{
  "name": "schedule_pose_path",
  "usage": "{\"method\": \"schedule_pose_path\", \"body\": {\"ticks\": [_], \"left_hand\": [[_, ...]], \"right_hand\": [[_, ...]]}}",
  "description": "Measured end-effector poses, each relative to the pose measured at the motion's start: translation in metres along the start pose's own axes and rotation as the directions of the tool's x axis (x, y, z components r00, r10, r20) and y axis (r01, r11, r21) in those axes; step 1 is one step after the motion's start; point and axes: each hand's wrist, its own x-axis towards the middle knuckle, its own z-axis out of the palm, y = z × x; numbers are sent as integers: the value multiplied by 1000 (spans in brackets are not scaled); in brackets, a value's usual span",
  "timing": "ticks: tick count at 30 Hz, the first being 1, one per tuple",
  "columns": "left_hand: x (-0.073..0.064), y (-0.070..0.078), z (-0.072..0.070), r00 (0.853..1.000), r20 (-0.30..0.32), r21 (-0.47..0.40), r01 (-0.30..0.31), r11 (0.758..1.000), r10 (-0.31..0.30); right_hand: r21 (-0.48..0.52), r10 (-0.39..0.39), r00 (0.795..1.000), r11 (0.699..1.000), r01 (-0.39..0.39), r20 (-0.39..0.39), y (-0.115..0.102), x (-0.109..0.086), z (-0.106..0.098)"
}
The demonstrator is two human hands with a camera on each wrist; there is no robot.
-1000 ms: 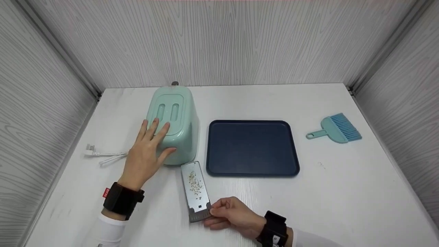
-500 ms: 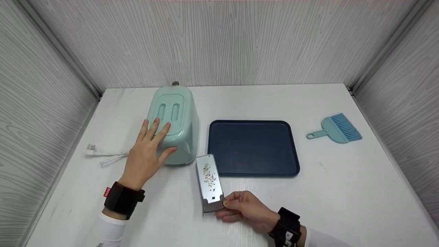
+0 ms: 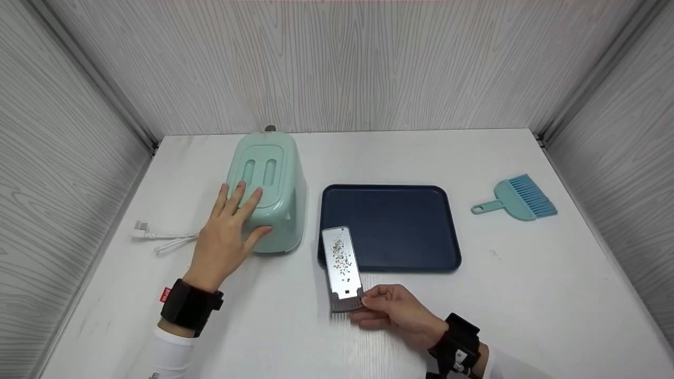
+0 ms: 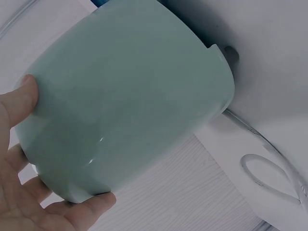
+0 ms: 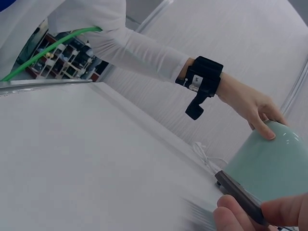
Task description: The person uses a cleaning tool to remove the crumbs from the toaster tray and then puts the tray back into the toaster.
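In the head view, my right hand (image 3: 397, 313) pinches the dark grey end of a narrow metal crumb tray (image 3: 341, 258) between thumb and fingers. Brownish crumbs (image 3: 342, 261) are scattered along its shiny face. Its far end overlaps the left front corner of a navy serving tray (image 3: 392, 226). My left hand (image 3: 224, 242) rests with spread fingers on top of a mint-green toaster (image 3: 284, 210), thumb against its side. From the left wrist, the toaster's smooth wall (image 4: 130, 91) fills much of the view, fingertips at its edge. The right wrist view shows the grey handle (image 5: 240, 197) edge-on.
A light-blue brush (image 3: 516, 197) lies at the right of the white table (image 3: 421, 342), with a few dark specks (image 3: 494, 253) in front of it. The toaster's white cord (image 3: 168, 239) lies to the left. Grey wood-grain panels (image 3: 337, 63) enclose the table at back and sides.
My right hand has carried the crumb tray right and away from me, from beside the toaster to over the navy tray's near-left corner. The left hand stays on the toaster.
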Motion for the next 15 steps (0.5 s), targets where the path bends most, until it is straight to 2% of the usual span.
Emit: {"method": "schedule_pose_path", "body": {"ticks": [7, 15], "left_hand": [[-2, 1, 1, 1000, -2, -4, 14, 1000, -14], [-2, 1, 4, 999, -36, -2, 18, 1000, -18]], "right_hand": [[-3, 2, 1000, 1000, -2, -17, -3, -2, -10], [15, 7, 999, 1000, -6, -42, -4, -6, -15]]}}
